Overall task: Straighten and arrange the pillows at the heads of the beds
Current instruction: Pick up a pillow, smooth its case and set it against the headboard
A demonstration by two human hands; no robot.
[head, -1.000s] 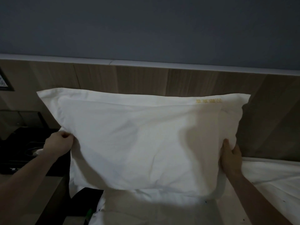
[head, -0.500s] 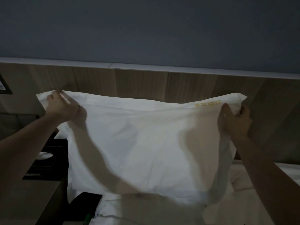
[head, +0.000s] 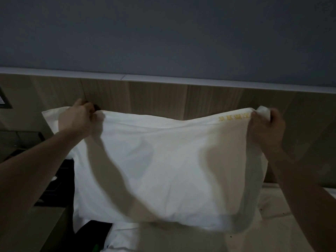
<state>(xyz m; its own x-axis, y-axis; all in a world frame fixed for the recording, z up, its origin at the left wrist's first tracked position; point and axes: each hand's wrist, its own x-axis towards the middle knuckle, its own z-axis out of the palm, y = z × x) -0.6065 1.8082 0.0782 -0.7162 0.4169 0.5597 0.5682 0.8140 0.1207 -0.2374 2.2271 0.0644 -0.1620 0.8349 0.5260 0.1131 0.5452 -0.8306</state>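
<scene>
Pillow stands upright against wooden headboard, bottom edge resting on bed, long axis running left-right along the headboard. Left hand is clenched on the top edge a bit inboard of the top-left corner, which pokes out past it. Right hand is clenched around the bunched top-right corner, just past the yellow embroidery. Top edge sags between the 2 grips. Pillow body hangs below both hands, so the next tug likely goes outward and up; both hands equally near. Dark nightstand sits left.
</scene>
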